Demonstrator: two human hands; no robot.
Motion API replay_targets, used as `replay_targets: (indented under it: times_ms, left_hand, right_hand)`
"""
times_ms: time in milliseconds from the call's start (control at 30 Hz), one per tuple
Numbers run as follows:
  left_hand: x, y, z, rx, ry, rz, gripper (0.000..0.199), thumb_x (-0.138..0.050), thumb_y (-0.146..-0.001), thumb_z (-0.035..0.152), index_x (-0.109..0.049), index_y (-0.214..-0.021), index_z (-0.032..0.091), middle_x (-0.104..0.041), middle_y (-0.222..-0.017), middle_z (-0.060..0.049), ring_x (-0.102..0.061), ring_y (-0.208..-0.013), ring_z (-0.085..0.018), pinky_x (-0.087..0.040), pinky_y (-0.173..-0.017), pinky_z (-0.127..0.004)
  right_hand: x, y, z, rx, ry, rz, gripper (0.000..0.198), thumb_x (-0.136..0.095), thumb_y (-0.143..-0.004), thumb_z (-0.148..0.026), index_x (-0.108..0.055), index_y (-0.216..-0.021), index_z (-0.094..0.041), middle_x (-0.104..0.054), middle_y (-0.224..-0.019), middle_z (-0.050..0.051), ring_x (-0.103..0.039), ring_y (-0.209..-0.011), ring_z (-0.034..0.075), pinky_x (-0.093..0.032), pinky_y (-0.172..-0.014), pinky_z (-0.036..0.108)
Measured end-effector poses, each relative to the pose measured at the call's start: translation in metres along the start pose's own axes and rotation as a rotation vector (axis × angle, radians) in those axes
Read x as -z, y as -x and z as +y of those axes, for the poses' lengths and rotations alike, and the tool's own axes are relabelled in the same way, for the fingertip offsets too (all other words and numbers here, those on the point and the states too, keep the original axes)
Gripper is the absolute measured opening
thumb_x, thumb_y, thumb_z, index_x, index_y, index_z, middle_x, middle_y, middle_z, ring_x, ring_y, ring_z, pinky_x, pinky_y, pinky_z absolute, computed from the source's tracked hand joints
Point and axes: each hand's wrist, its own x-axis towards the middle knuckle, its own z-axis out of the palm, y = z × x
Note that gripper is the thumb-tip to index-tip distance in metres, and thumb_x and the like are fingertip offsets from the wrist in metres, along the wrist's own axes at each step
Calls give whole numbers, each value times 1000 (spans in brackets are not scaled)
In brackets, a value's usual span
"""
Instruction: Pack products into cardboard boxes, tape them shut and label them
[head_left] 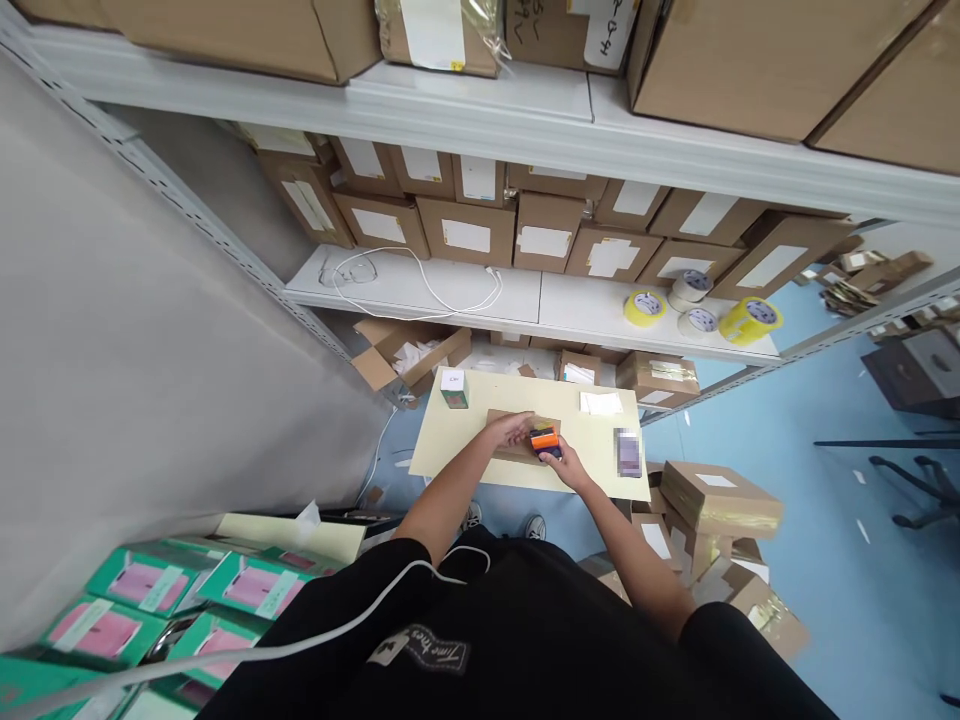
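Note:
My right hand [568,466] is closed around an orange and dark blue tape dispenser [546,438], held over the right part of a flat brown cardboard box [507,452]. My left hand [513,429] is at the box's upper edge, just left of the dispenser. Its fingers look stretched out toward the tape end, and I cannot make out anything in them. The box lies on a pale yellow table [450,445]. At the table's far left stands a small white and green box [454,388]. White paper [601,403] and a phone-like, blurred-out item [628,453] lie at the right.
Shelves with labelled cartons [466,228] rise behind the table. Tape rolls [750,320] and a white cable [427,285] lie on the middle shelf. An open carton [409,355] sits left of the table. Cartons [720,497] are piled at right, green-pink boxes [139,585] at lower left.

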Motion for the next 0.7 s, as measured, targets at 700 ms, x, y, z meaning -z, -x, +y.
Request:
replay_targets:
  times_ms: [700]
  left_hand:
    - [74,50,3,-397,6,249,48,-76,-82,63,-80,-85,16,-80,-90,-13,-76,-88,-26,-62,-89,-42]
  right_hand:
    - [17,-37,-47,28,78,-181,50,-79,-81,-59,-71,-113,-22,-74,-103,4,-67,-92,25,-53,-86,38]
